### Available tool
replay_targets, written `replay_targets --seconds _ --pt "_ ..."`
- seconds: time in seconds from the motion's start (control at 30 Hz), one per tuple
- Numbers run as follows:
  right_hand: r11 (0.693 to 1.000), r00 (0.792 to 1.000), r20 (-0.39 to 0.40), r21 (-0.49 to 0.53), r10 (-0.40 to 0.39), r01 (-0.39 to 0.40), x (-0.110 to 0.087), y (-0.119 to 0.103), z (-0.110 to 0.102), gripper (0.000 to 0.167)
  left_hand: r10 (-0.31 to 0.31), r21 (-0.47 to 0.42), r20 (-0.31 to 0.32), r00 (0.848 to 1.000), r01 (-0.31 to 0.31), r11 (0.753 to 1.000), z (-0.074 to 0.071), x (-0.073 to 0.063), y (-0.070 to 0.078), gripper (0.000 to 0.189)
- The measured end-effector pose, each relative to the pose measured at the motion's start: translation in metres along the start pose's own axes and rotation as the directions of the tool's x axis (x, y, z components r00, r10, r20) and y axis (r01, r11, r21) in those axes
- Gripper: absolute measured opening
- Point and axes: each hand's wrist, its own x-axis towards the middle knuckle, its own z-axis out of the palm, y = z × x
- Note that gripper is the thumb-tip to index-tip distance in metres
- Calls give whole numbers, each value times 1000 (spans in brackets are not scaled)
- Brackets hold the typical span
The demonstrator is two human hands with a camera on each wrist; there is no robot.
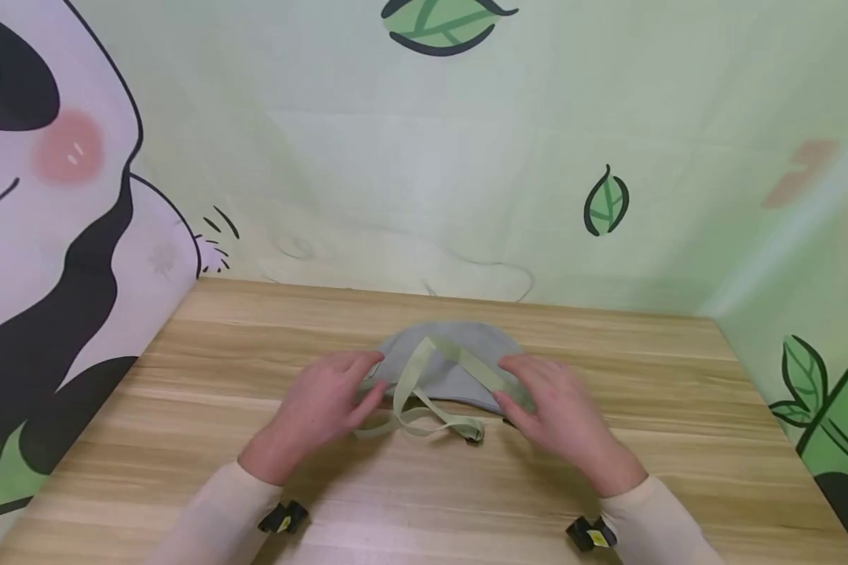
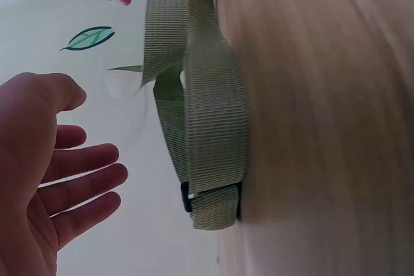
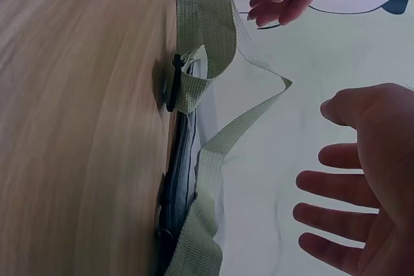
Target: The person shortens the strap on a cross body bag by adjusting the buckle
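A flat grey half-moon bag (image 1: 445, 382) lies on the table with a pale green webbing strap (image 1: 411, 369) looped loosely over it. The right wrist view shows a dark zipper (image 3: 184, 159) along its edge and a black buckle (image 3: 174, 82) on the webbing. My left hand (image 1: 328, 396) hovers at the bag's left end, fingers loosely spread and holding nothing. At the opposite end is my right hand (image 1: 554, 404), likewise relaxed. Both wrist views show a gap between the fingers and the strap. In the left wrist view, a black slider (image 2: 186, 196) sits on the strap.
The bag rests on a wood-grain table (image 1: 424, 502). Behind it rises a pale green cloth backdrop (image 1: 325, 180) printed with leaves and a panda (image 1: 162, 227). Small black devices (image 1: 283, 518) are worn at both wrists.
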Motion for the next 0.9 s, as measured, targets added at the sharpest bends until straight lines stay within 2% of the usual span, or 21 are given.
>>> replay_targets --seconds 0.27,0.4,0.57,0.77,0.9 --pt "999 999 7 7 -42 42 4 -3 8 44 70 -29 -25 997 -71 997 7 1 1 37" --pt "999 998 23 14 -52 52 6 -6 12 42 144 -28 -39 989 -145 989 10 3 3 38" --pt "998 997 46 23 -61 60 7 -8 15 42 217 -39 -16 976 -218 975 14 5 6 38" --pt "992 994 38 68 -107 104 7 -8 21 40 233 -63 23 972 -231 971 18 6 11 37" --pt "991 993 50 91 -103 98 6 -8 24 39 236 -80 48 971 -232 969 18 8 15 40"
